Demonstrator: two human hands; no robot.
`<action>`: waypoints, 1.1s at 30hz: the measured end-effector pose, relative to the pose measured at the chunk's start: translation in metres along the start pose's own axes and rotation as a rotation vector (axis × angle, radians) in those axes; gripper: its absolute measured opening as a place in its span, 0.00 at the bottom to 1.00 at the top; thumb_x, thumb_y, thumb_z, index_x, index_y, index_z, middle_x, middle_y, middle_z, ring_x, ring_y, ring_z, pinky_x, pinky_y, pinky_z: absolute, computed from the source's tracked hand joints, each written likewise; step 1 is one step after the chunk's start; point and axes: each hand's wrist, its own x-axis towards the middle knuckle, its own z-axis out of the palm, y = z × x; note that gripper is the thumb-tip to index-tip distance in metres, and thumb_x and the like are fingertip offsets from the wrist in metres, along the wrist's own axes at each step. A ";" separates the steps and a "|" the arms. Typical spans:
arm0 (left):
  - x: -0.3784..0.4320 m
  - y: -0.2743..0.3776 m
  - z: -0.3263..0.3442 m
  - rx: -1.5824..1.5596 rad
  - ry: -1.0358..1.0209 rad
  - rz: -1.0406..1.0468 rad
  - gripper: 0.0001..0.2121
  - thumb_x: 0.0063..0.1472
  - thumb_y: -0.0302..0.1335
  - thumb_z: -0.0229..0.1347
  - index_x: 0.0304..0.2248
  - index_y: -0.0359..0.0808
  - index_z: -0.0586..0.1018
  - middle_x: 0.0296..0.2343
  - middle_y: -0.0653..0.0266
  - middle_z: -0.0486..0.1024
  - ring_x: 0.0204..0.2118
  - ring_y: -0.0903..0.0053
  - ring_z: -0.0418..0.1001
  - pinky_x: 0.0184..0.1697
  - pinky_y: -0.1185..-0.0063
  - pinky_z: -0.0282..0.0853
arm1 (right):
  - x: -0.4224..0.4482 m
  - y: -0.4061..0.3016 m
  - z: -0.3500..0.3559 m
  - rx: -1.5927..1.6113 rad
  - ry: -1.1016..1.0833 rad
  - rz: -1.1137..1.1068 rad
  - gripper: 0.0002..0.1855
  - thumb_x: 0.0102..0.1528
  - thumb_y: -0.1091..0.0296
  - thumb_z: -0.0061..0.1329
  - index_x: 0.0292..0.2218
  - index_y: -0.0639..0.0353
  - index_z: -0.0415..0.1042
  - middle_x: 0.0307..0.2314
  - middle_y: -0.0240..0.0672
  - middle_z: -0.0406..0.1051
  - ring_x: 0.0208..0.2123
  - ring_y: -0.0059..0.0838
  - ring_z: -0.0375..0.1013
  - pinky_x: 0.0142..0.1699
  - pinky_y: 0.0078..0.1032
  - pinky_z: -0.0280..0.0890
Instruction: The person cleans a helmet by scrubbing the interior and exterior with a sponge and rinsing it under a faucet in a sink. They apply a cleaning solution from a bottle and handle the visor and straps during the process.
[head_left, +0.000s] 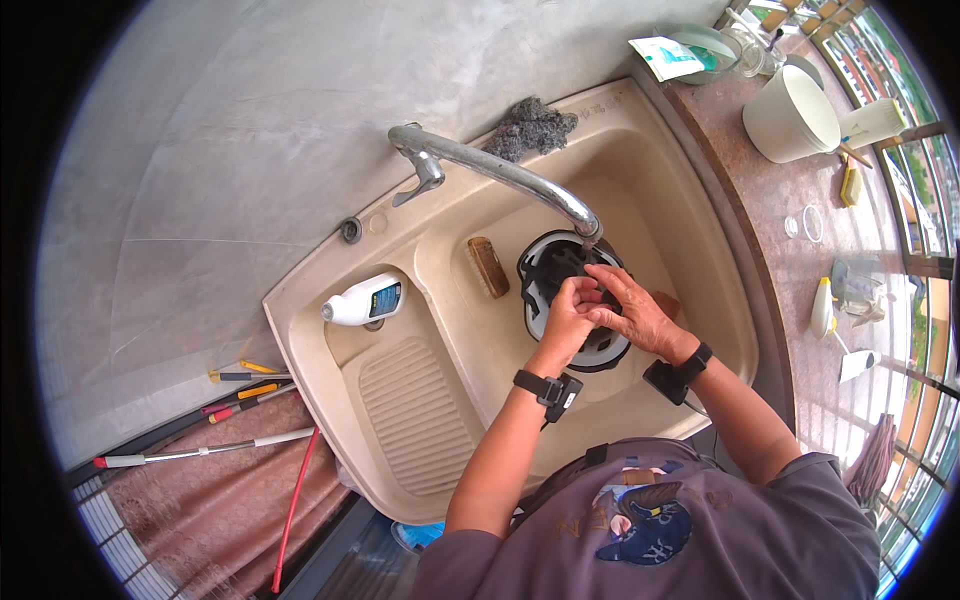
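A black and white helmet (536, 289) lies upside down, its hollow facing up, in the deep basin of a beige sink (480, 360). Both hands are over it, just below the mouth of a chrome faucet (517, 174). My left hand (571, 319) has its fingers curled in close to the right hand. My right hand (637, 313) reaches across with fingers extended and its thumb by the left fingers. Something dark shows between the hands; whether it is held or is part of the helmet behind them, I cannot tell. A wooden scrub brush (489, 268) rests on the basin floor, left of the helmet.
A white bottle (365, 300) lies above the ribbed washboard (416, 416). A dark grey scouring mesh (534, 129) sits on the sink's back rim. The stone counter (757, 187) at right bears a white bucket (787, 116) and a spray bottle (823, 307). Poles (202, 451) lean at lower left.
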 end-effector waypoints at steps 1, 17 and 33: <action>-0.005 0.012 -0.004 -0.099 -0.004 -0.083 0.17 0.57 0.18 0.54 0.46 0.32 0.67 0.36 0.63 0.70 0.40 0.80 0.71 0.45 0.80 0.73 | 0.000 0.001 -0.003 0.110 -0.035 0.070 0.30 0.58 0.56 0.50 0.58 0.53 0.59 0.48 0.41 0.65 0.48 0.42 0.68 0.51 0.32 0.65; 0.055 -0.029 -0.096 1.856 0.074 0.328 0.04 0.54 0.21 0.53 0.31 0.36 0.75 0.29 0.62 0.70 0.30 0.70 0.77 0.31 0.77 0.76 | -0.014 0.020 -0.026 0.309 0.356 0.325 0.27 0.49 0.78 0.56 0.50 0.57 0.63 0.33 0.30 0.68 0.30 0.17 0.67 0.38 0.18 0.66; 0.018 0.049 -0.072 0.197 -0.173 -0.108 0.11 0.60 0.23 0.56 0.42 0.34 0.74 0.30 0.72 0.73 0.30 0.87 0.69 0.34 0.86 0.66 | 0.003 0.001 -0.029 0.414 0.233 0.000 0.21 0.53 0.78 0.54 0.47 0.61 0.63 0.37 0.33 0.74 0.36 0.18 0.71 0.43 0.18 0.67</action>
